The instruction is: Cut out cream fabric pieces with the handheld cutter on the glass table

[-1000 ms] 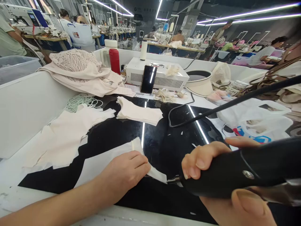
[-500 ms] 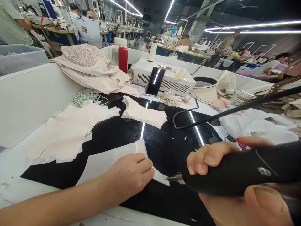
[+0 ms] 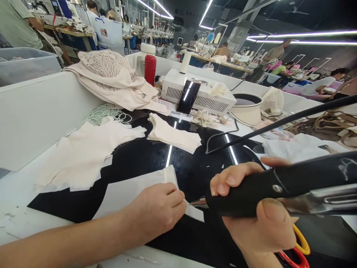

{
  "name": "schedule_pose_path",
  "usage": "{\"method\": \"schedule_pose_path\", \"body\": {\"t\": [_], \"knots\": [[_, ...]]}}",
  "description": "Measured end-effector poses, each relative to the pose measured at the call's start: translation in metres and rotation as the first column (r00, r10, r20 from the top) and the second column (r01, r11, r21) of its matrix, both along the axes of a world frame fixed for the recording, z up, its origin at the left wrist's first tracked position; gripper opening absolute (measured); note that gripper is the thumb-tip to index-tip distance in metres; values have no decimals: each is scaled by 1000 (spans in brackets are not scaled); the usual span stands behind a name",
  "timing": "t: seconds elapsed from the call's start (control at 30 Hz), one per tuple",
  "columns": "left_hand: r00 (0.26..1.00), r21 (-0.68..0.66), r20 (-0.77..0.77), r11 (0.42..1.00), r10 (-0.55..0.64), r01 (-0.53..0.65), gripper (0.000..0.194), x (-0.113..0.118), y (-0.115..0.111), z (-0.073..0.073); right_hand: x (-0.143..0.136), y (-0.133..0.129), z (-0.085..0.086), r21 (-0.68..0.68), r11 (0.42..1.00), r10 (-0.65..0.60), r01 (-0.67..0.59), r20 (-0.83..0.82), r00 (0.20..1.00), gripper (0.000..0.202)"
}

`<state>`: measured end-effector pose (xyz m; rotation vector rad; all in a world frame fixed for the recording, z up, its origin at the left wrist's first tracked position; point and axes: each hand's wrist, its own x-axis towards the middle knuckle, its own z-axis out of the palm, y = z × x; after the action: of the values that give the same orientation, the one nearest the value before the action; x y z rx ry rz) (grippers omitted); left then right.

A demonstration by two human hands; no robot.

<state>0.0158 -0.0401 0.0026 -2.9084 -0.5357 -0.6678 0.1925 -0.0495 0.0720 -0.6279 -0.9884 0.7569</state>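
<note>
Fabric strip [image 3: 134, 188]: pale, flat, narrow, pinned under left hand [image 3: 156, 212].

Bare black tabletop [image 3: 145, 156] between fabric stacks [image 3: 83, 156]

- A garment factory floor — rows of work tables [image 3: 220, 63] are stretching back under long strip lights [image 3: 206, 11].
- People are sitting and standing at sewing stations [image 3: 64, 15] in the background.
- Cut cream fabric pieces [image 3: 83, 156] and a lace-and-cloth heap [image 3: 111, 80] are lying on the near bench — a thread cone [image 3: 185, 62] is standing on a white machine box [image 3: 199, 93].
</note>
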Motion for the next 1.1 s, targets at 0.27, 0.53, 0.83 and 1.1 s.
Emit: {"method": "schedule_pose_path", "body": {"t": [0.27,0.53,0.83,1.1], "knots": [[1000,-7,23,1000,-11,11,26,-6,3,-5,7,-6,4,-36,999,-5,6,29,1000,43],[1000,-3,9,1000,-14,14,26,-9,6,-6,5,-5,-1,-18,999,-40,40,20,999,39],[1000,-63,-25,998,-16,15,28,-11,8,-1,2,-9,3,-29,996,82,-81,8,997,45],[1000,-90,-21,996,-15,13,21,-9,8,-1,-8,-6,-6,4,997,78,-78,34,996,39]]}}
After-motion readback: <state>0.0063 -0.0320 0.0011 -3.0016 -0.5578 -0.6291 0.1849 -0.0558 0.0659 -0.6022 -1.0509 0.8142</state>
